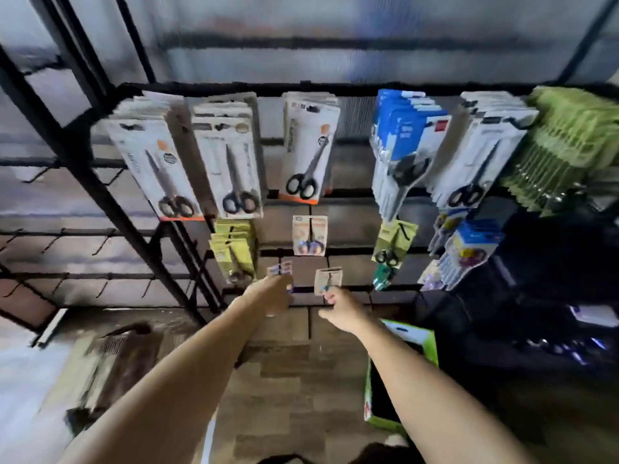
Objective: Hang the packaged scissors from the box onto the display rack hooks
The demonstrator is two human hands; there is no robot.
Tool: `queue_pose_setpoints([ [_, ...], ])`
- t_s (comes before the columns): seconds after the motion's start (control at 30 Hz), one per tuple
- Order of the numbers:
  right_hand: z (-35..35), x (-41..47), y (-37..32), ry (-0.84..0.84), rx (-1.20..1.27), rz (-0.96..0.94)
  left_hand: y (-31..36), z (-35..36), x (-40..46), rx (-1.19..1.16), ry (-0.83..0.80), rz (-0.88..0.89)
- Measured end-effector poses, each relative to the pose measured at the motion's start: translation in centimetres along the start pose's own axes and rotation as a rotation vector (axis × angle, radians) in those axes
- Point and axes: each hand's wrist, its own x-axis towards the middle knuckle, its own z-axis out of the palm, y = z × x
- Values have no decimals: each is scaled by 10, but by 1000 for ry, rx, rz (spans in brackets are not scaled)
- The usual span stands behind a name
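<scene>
Reaching forward from the near edge, both bare arms stretched toward the lowest row of the black wire display rack (110, 209). On the floor just right of the right forearm sat the green cardboard box (425, 343), open and dark inside; whether more packs lay in it could not be told. The left hand (271, 294) held a small blurred card pack with blue and red print (279, 270), fingers curled round its lower part, the pack raised against the rack. The right hand (341, 311) pinched the bottom edge of a small beige card pack of scissors (328, 279), which looked hung on, or very near, a hook; motion blur hid the hook itself.

Farther up, a small pack with purple-handled scissors (310, 235) hung alone between a stack of yellow-green packs (234, 252) on the left and a single yellow-green pack with black-handled scissors (393, 242) on the right. The far top row carried stacks of large white carded black-handled scissors (310, 145) and blue-backed packs (405, 135).

The risk, as it seemed, lay at the hooks: the hang-hole in each small card is narrow, and a pack pushed on at a tilt could miss the hook tip and drop to the floor. Tugging the beige pack from below might also lift it off. With both hands busy, neither was free to catch a slip.
</scene>
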Motion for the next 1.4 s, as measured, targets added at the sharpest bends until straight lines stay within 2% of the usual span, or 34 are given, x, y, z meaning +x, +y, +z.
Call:
queue_pose_setpoints([
  [0.2, -25, -23, 124, 49, 153, 261, 106, 65, 53, 19, -154, 136],
  [0.47, -39, -40, 284, 135, 477, 607, 261, 156, 127, 186, -423, 327],
  [0.63, -44, -35, 356, 247, 681, 789, 336, 189, 168, 308, -491, 459],
  [0.77, -40, -22, 388, 370, 874, 916, 377, 215, 197, 428, -564, 526],
  [0.97, 7, 14, 422, 462, 1048, 1025, 392, 300, 256, 643, -688, 599],
  [1.17, 78, 83, 476, 567, 1134, 1113, 357, 411, 336, 744, -699, 711],
  [1.4, 172, 166, 544, 645, 1392, 1183, 303, 510, 417, 835, -685, 666],
])
